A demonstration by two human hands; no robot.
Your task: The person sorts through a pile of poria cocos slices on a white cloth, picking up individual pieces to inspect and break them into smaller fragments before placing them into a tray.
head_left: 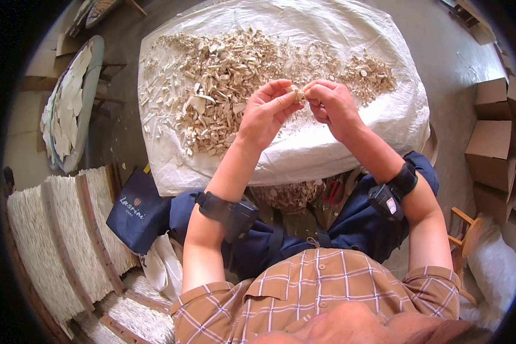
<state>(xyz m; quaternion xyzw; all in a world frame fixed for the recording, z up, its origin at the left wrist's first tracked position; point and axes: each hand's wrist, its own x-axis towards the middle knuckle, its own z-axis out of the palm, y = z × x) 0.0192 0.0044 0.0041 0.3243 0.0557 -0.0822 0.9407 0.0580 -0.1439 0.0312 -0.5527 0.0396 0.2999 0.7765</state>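
Over the near part of a table covered in white cloth point(350, 28), my two hands meet fingertip to fingertip. A small pale, dry-looking piece point(297, 95) is pinched between them, mostly hidden by the fingers. My left hand point(265, 112) has its thumb and forefinger closed on one side of it. Curled in on the other side, my right hand point(333, 108) grips with thumb and forefinger. Behind and left of my hands spreads a large heap of beige dried chips point(223, 74). A smaller, finer heap point(371, 73) lies at the right.
Under the table edge, by my knees, are a container of similar pieces point(289, 195) and red-handled scissors point(333, 192). A navy bag point(136, 212) and racks of pale sheets point(69, 229) stand left. Cardboard boxes point(490, 152) and a wooden stool point(467, 235) are right.
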